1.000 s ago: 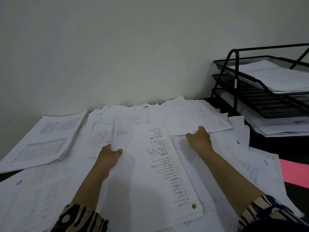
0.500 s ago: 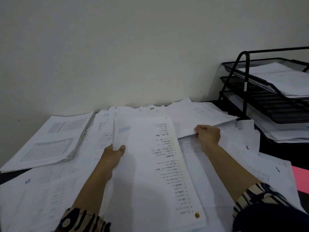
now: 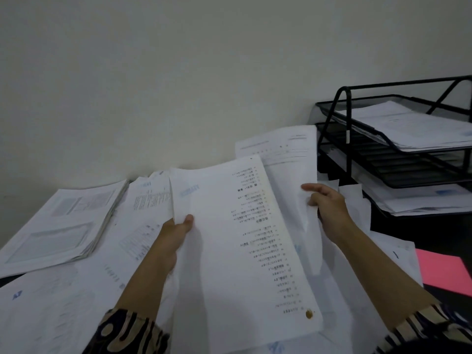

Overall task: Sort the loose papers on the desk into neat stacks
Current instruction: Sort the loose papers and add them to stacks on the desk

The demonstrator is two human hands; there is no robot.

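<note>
1. From the head view, the left hand point(image 3: 173, 236) holds a long printed sheet point(image 3: 240, 251) by its left edge. The thumb lies on top of the page and the other fingers are curled beneath it, so this grip is closed on the paper.
2. That sheet is raised off the table and tilted, its far end higher than its near end. A column of small print runs down its right side, and a brown spot sits near its lower right corner.
3. The right hand point(image 3: 325, 200) pinches a second sheet point(image 3: 286, 152) close to that sheet's right edge. The index finger points left along the page and the thumb presses from below; this grip is closed on the paper too.
4. The second sheet stands lifted behind the first, its top edge near the wall, and the first sheet overlaps its lower left part.
5. Loose papers point(image 3: 63, 297) cover the table point(image 3: 398, 238) under both forearms, overlapping at odd angles.
6. A squared-up stack of papers point(image 3: 63, 223) lies at the left, apart from both hands.
7. A black wire tray rack point(image 3: 398, 159) stands at the right beside the wall, with papers in its top and bottom tiers.
8. A pink sheet point(image 3: 444, 272) lies on the dark table at the right edge, just beside the loose papers.
</note>
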